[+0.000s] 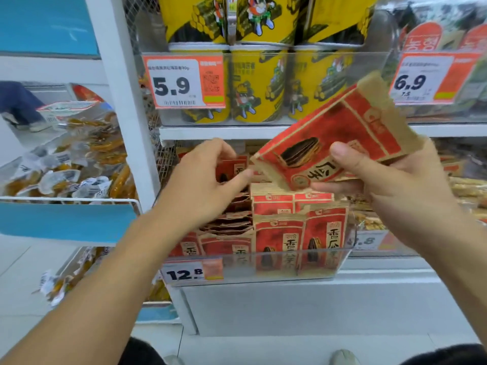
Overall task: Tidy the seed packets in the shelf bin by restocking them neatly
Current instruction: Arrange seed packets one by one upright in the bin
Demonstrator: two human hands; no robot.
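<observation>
Sunflower seed packet held tilted over the clear shelf bin.

At centre, the left hand (203, 177) curls its fingers on packets standing in the clear bin (263, 270); the right hand (390, 185) pinches a red sunflower seed packet (334, 135), long axis running lower left to upper right. White store shelving (290, 131) above carries yellow tubs (259, 83).

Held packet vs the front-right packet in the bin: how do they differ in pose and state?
The held packet is up in the air, tilted diagonally, gripped by the right hand; the front-right packet stands upright inside the clear bin, untouched. The held packet shows its whole face; the front-right packet's lower part sits behind the bin's front wall. Both are red and tan with a dark sunflower seed printed on them.
</observation>
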